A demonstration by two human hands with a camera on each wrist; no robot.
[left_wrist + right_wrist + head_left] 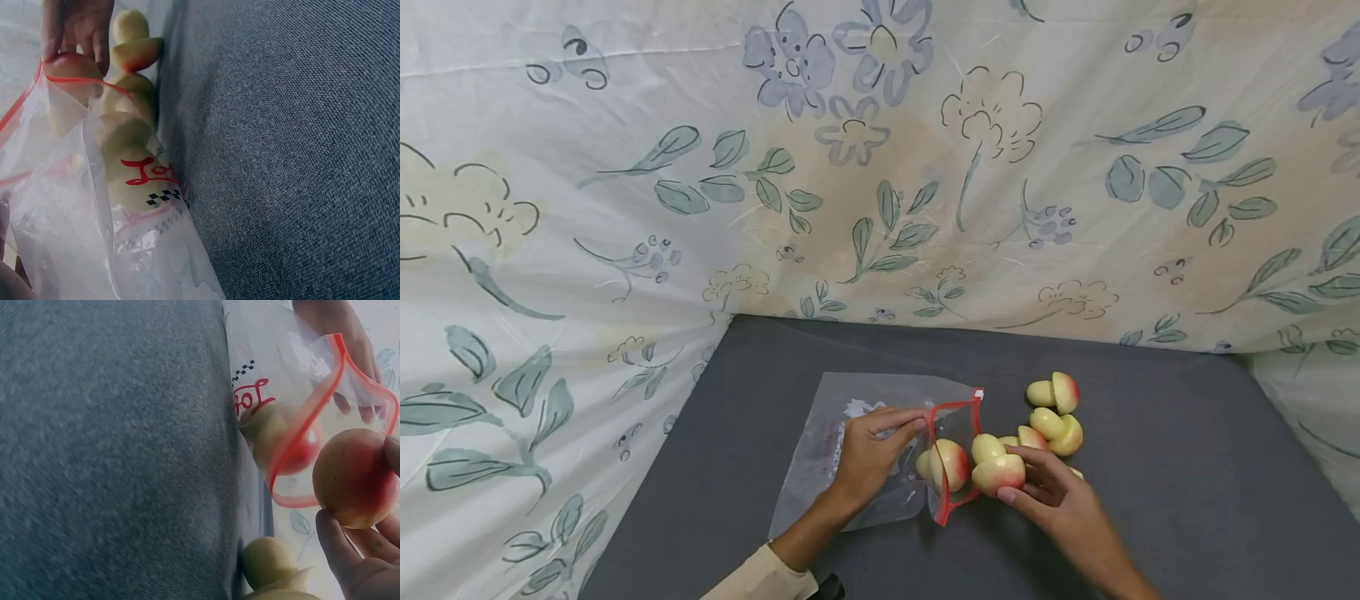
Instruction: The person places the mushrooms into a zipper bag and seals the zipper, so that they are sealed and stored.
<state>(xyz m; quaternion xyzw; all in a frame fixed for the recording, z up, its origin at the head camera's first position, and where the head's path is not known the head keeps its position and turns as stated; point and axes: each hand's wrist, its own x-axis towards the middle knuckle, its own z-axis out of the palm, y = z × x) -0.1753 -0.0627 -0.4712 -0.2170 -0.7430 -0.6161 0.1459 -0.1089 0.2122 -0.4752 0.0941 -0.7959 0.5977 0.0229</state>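
A clear plastic zip bag (808, 492) with a red zip edge and printed lettering lies with its mouth spread toward the right. My left hand (868, 458) pinches the rim near the red zip. Inside, just behind the opening, rests one yellow-and-red mushroom-shaped piece (951, 465). A second mushroom-shaped piece (1000, 475) is held between the thumb and fingers of my right hand (1067, 500), right at the bag's mouth. The right wrist view shows its rounded red cap (356, 478) beside the red zip edge (337, 356).
Beyond my right hand, several more mushroom-shaped pieces lie in a rough line, among them a far one (1056, 393) and a nearer one (1060, 431). The dark grey cloth surface (1187, 467) meets a floral curtain (880, 208) at the back and sides.
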